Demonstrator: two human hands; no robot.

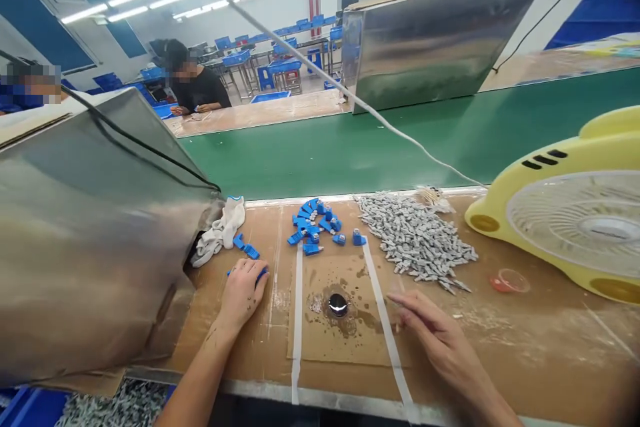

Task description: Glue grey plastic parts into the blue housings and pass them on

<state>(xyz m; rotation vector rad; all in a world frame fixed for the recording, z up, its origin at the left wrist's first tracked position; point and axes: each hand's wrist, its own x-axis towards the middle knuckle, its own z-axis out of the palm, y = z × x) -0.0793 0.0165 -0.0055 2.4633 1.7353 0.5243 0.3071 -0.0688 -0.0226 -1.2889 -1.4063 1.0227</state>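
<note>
Resting on the table (pixel 525 347), the left hand (pixel 243 290) is curled over a blue piece (pixel 261 273); the right hand (pixel 430 327) is laid flat, fingers loose, holding nothing

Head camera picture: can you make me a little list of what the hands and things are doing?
left hand: resting on the workbench, over a blue part
right hand: flat on the workbench, holding nothing
between the hands: shiny round metal piece
blue pile: small plastic parts
grey pile: small metal parts
far right: yellow fan
far left: white glove
</note>
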